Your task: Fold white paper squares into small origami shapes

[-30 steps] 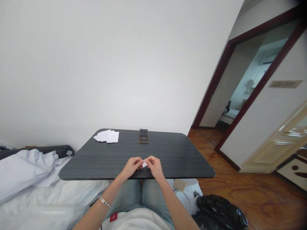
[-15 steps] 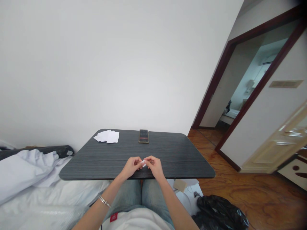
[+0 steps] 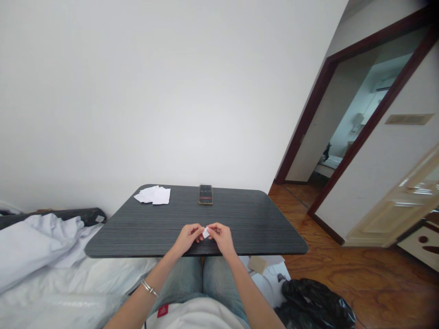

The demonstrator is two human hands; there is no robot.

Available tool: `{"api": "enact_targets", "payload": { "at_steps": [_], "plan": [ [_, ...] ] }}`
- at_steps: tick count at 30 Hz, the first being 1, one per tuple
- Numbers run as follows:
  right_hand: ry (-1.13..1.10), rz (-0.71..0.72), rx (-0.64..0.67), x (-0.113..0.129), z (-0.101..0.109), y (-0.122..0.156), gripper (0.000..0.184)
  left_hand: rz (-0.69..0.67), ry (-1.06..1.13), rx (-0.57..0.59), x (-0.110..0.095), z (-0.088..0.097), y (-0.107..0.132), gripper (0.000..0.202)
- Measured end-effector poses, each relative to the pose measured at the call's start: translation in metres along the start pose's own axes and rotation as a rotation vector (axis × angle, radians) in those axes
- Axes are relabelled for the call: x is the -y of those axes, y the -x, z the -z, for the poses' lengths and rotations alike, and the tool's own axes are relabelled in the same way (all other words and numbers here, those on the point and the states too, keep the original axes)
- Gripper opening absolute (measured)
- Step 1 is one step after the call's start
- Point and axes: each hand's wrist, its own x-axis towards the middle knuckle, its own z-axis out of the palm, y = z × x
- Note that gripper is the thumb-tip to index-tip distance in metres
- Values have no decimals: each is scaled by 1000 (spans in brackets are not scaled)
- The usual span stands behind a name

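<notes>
My left hand (image 3: 187,237) and my right hand (image 3: 220,236) meet over the near edge of a dark grey table (image 3: 254,224). Both pinch a small white piece of paper (image 3: 205,233) between their fingertips. A silver bracelet (image 3: 149,287) circles my left wrist. A loose pile of white paper squares (image 3: 152,195) lies at the table's far left. A dark phone (image 3: 205,194) lies at the far middle of the table.
White bedding (image 3: 37,246) lies to the left of the table. A black plastic bag (image 3: 315,304) sits on the wooden floor at the lower right, near a small cardboard piece (image 3: 258,264). An open doorway (image 3: 346,132) is at the right.
The small paper has shifted slightly between my fingertips. Both hands stay in the same place.
</notes>
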Motion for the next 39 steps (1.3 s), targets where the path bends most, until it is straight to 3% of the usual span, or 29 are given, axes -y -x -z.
{"api": "enact_targets", "payload": {
  "at_steps": [4,9,27,31,39],
  "plan": [
    [-17,1,-9,-2,0,-1,17,22,45,-8,2,0,-1,38],
    [-48,-1,-23,0,1,0,16,58,22,62,0,-3,1,29],
    [-10,-1,2,-5,1,0,16,23,16,78,-1,-1,3,27],
    [20,-11,12,-3,0,0,16,17,-3,51,-1,-1,2,34],
    [103,37,4,0,-3,2,14,-80,-101,-97,3,0,1,24]
  ]
}}
